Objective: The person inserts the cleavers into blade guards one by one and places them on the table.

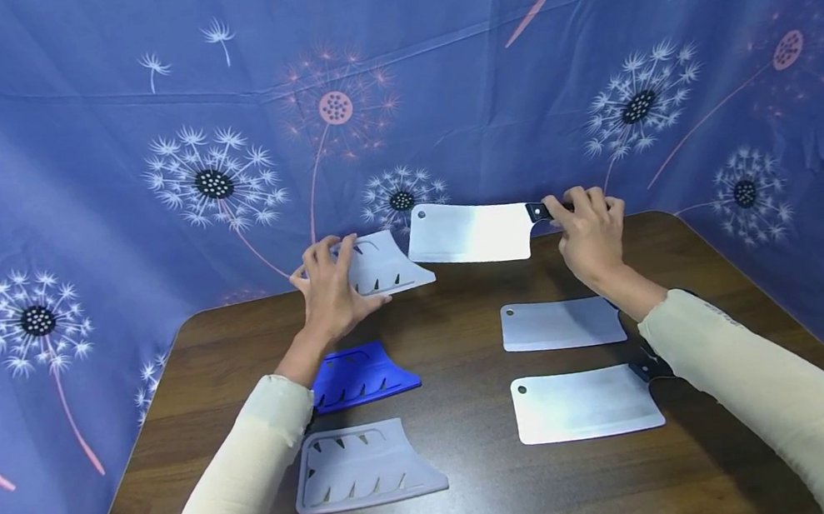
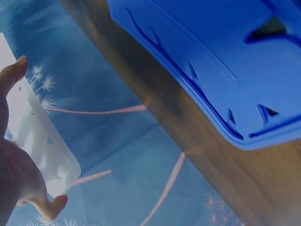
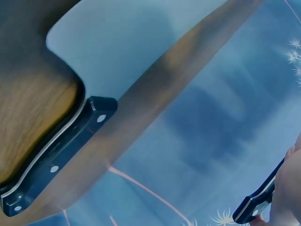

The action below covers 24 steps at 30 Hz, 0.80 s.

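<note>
My left hand (image 1: 331, 299) grips a white plastic blade cover (image 1: 385, 260) at the back of the table, fingers over its far edge and thumb at its near edge. My right hand (image 1: 593, 238) holds a cleaver (image 1: 470, 232) by its black handle, its blade pointing left. The blade's end is right beside the cover's curved right end. In the left wrist view my left hand (image 2: 23, 174) spans the white cover (image 2: 56, 160). At the right wrist view's edge, my right hand (image 3: 288, 188) wraps the handle, hiding most of it.
A blue blade cover (image 1: 364, 375) and another white cover (image 1: 366, 467) lie below my left hand. Two more cleavers, one in the middle (image 1: 562, 324) and one nearer (image 1: 586, 406), lie on the right of the wooden table (image 1: 480, 476). Blue dandelion-print cloth (image 1: 478, 99) hangs behind.
</note>
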### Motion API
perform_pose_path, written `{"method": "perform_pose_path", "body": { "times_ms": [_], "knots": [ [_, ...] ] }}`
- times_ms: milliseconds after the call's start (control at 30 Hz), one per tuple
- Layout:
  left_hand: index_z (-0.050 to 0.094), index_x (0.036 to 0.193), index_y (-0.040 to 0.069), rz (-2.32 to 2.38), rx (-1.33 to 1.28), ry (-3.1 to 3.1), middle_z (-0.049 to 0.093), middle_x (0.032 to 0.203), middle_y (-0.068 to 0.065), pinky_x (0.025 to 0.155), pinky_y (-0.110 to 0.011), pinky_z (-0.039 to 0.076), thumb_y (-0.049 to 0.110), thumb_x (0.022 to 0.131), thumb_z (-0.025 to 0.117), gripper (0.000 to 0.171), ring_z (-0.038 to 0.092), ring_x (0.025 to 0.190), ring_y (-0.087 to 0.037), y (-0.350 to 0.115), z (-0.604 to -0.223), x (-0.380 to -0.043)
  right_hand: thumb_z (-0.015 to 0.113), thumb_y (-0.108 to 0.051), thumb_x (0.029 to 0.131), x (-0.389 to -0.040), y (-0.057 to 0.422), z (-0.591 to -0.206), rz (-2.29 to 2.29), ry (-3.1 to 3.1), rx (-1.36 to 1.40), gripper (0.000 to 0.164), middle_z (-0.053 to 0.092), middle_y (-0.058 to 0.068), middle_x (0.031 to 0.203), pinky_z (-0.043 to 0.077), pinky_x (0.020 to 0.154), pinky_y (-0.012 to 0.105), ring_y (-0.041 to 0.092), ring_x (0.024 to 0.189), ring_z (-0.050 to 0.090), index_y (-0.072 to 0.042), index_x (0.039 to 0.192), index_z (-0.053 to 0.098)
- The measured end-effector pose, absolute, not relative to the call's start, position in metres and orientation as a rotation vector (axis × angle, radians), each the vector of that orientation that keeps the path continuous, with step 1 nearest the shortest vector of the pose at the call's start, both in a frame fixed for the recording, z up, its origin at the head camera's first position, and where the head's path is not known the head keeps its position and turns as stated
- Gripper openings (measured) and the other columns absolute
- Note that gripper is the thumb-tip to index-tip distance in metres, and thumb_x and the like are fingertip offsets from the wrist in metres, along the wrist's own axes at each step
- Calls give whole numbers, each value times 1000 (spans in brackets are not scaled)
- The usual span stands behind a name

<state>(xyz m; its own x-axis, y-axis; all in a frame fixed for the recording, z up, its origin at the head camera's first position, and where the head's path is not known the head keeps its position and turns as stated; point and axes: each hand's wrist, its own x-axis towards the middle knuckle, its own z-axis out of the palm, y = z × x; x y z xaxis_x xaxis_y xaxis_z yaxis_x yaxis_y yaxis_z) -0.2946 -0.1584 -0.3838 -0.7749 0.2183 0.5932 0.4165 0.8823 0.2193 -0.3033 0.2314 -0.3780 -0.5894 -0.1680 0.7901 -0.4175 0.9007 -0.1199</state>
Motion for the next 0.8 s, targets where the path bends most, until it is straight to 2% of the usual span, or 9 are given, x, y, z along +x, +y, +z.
{"method": "perform_pose_path", "body": {
  "times_ms": [333,800],
  "knots": [
    [44,141,15,-445,-467,-2467,36,135,-16,88,-70,21,47,48,93,109,28,124,-40,-168,-381,-295,52,25,69,-307,237,-379,298,-2172,462,53,54,20,103,29,85,63,42,96,46,-9,109,63],
    [47,139,15,-423,-569,-2432,39,135,-16,88,-70,21,46,46,94,109,29,125,-41,-177,-383,-289,64,20,66,-302,234,-379,197,-2187,514,59,53,18,107,31,86,62,41,100,47,-13,114,57]
  ]
}}
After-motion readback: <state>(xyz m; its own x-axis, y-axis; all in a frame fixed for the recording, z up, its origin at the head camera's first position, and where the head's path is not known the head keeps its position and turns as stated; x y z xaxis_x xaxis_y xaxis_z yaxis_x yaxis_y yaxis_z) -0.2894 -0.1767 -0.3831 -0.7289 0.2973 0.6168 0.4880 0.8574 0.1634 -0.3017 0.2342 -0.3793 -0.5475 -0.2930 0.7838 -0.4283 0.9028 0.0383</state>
